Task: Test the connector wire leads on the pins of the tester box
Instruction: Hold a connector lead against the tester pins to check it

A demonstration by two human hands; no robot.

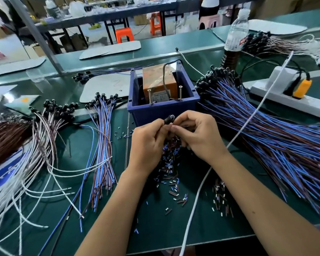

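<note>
Black plug (168,119) pinched at the left hand's (148,143) fingertips, held up just in front of the blue bin's (163,109) near wall. Right hand (199,135) curled in against it, fingers bent around what look like the plug's thin leads; the leads themselves mostly hidden between the two hands, so the exact grip not clear. Both hands hovering above a litter of cut sleeve bits (171,174) on the green mat (155,224).

Orange tester box (162,81) sitting inside the bin, two upright screws (149,97) (180,93) at its near edge serving, by the look of it, as the pins. Leads not yet touching either one. Judged as the readying step: parting and straightening the two bare ends before contact. Next move likely a short reach forward and up over the bin rim, one lead end to each screw, kept apart from one another.

Room tight. Bin wall directly ahead, to be cleared, not bumped. White cable (244,126) running diagonally just right of the right wrist, easy to snag. Big fan of blue and brown wires (266,130) crowding the right side; smaller wire bundle (102,141) lying to the left, near but not touching the left hand. Clearest path straight ahead, between the hands and the screws.
</note>
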